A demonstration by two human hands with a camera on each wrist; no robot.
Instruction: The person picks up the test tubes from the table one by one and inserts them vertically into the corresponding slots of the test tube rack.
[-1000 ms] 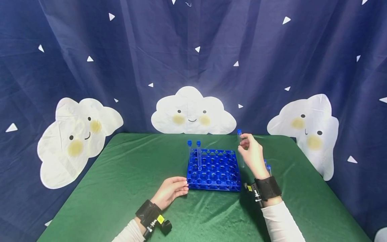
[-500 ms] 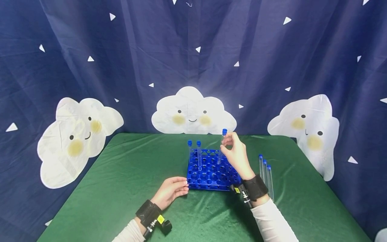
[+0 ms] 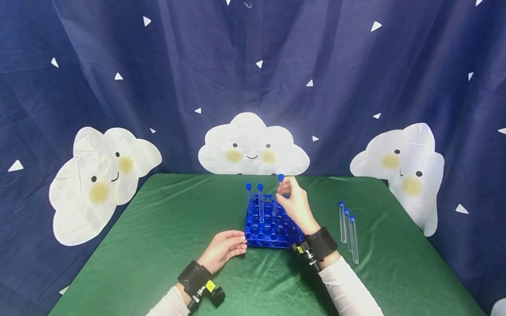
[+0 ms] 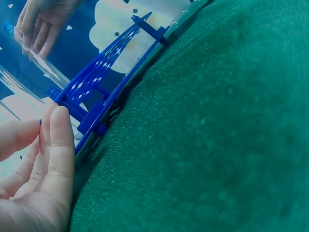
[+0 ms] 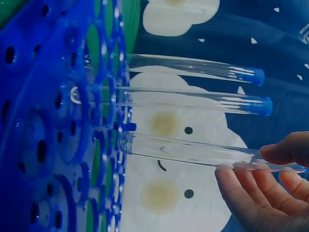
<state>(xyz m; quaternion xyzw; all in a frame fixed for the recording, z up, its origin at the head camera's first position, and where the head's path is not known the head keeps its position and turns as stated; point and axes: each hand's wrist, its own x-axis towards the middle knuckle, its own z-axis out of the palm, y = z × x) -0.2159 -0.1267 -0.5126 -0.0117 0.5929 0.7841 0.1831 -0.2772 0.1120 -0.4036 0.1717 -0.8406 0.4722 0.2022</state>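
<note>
A blue test tube rack point(image 3: 272, 242) stands on the table. My left hand point(image 3: 223, 251) pinches its near left corner between thumb and fingers; the left wrist view shows the fingertips at the rack's end. My right hand point(image 3: 297, 202) holds a clear test tube point(image 5: 188, 152) with a blue cap near its upper end, above the rack. In the right wrist view its rounded bottom is at the top plate, and I cannot tell whether it has entered a hole. Two more capped test tubes, one at the far left point(image 3: 249, 198) and one beside it point(image 3: 261, 206), stand upright in the rack.
Right of the rack, 3 capped test tubes point(image 3: 348, 232) lie side by side on the green tablecloth point(image 3: 189, 202). A dark blue curtain point(image 3: 253, 66) with white clouds hangs behind the table.
My right hand has carried the test tube leftward from beside the rack to over it, then slightly lower. The left hand and the rack have stayed in place.
</note>
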